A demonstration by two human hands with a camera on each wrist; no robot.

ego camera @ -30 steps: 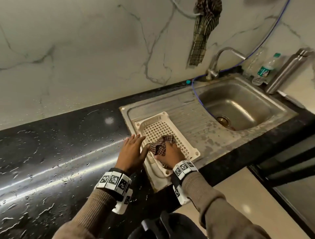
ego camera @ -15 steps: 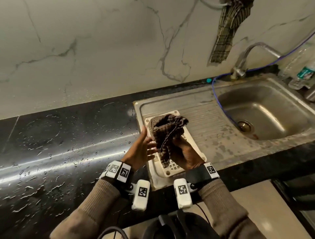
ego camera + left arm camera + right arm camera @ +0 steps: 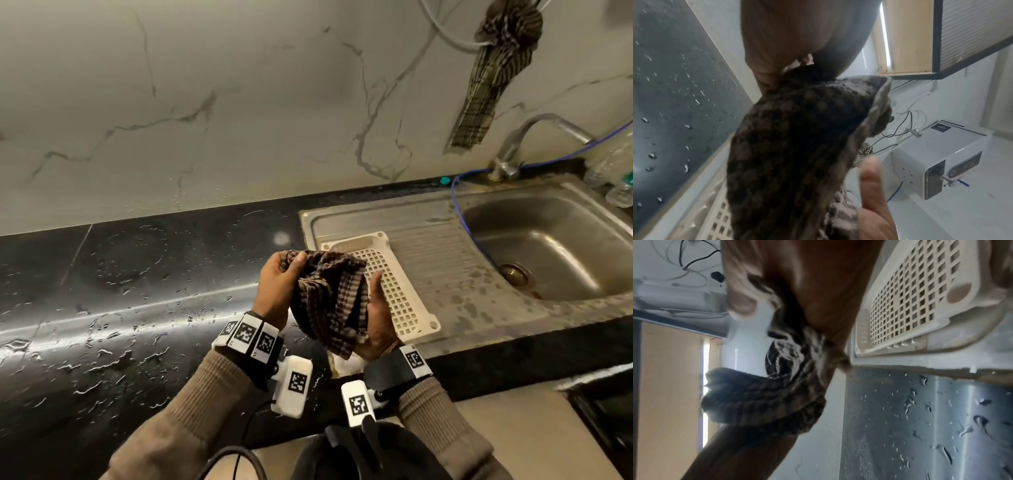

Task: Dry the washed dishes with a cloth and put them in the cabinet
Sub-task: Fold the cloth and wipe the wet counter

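We hold the cloth (image 3: 330,301) bunched between both hands just above the tray (image 3: 394,294) on the sink's drainboard, near the surface edge. We should spread it flat before wiping. Our left hand (image 3: 277,291) pinches its top edge; our right hand (image 3: 376,322) cups it from below, thumb up.

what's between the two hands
The checked cloth, gripped by the left hand and right hand; the head view shows it best.
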